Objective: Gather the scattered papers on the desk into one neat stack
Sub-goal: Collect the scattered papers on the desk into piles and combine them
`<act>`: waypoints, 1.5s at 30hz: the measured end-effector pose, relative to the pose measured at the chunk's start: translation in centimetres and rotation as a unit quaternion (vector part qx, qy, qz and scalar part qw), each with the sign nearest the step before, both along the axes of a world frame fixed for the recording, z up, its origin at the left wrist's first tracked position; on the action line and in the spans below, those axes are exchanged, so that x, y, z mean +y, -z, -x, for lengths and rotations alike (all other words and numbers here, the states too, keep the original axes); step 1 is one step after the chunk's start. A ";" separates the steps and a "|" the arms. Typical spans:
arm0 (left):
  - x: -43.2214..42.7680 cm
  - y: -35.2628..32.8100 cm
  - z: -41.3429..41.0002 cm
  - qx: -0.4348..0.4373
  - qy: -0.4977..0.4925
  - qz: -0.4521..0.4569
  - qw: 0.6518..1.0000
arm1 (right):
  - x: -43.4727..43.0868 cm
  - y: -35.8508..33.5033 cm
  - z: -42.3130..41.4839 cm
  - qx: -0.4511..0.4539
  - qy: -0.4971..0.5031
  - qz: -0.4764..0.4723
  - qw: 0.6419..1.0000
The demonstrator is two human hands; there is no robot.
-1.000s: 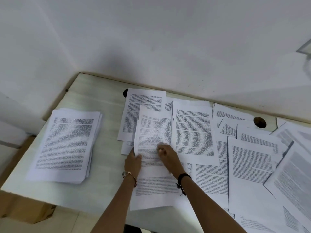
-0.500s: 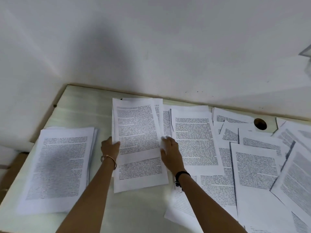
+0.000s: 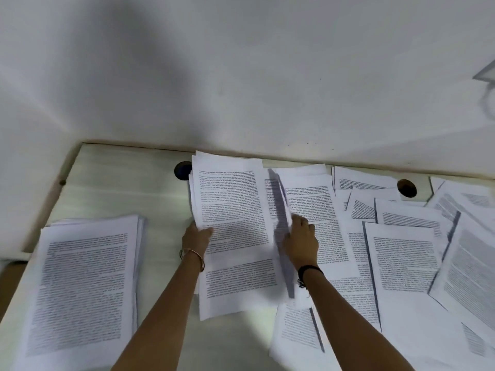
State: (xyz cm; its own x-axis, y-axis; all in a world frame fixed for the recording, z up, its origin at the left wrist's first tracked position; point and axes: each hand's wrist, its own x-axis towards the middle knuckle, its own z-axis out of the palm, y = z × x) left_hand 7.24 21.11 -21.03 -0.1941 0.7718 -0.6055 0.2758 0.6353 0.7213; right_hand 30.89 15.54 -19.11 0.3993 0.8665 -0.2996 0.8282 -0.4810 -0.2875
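A small bundle of printed sheets (image 3: 235, 231) lies mid-desk, gripped at both sides. My left hand (image 3: 195, 238) pinches its left edge, thumb on top. My right hand (image 3: 301, 242) holds its right edge, which is lifted and curled upward. A thick stack of printed papers (image 3: 83, 287) rests at the desk's left. Several loose printed sheets (image 3: 401, 258) overlap each other across the right half of the desk, some under my right forearm.
The pale desk (image 3: 128, 188) meets a white wall at the back and ends at a left edge. Two round cable holes sit near the back: one (image 3: 182, 170) beside the bundle, one (image 3: 406, 188) among the loose sheets.
Both hands have gathered sheets into a bundle and shifted it away from the loose papers. The right edge of the bundle is now raised. The view has tilted and moved closer.
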 end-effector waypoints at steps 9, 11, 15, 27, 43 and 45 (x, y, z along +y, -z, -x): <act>-3.4 -0.4 2.7 0.015 0.027 -0.054 0.998 | -0.3 -2.6 2.7 0.078 -0.013 -0.083 0.993; -4.0 -0.7 3.6 0.021 0.022 -0.067 0.997 | 0.0 -3.0 4.4 0.078 -0.052 -0.068 0.993; -4.5 -1.4 7.7 0.010 -0.034 -0.094 0.995 | 0.0 -2.6 6.5 0.089 -0.075 -0.043 0.992; -8.6 -4.0 17.0 -0.094 -0.175 -0.138 0.970 | -1.9 -0.9 8.7 0.171 -0.155 0.068 0.971; -12.3 -6.5 18.3 -0.165 -0.126 -0.179 0.962 | -0.8 -5.2 12.0 0.512 -0.034 0.021 0.858; -12.0 -6.4 16.6 -0.210 -0.077 -0.154 0.962 | -1.1 -5.0 10.6 0.504 -0.025 0.048 0.862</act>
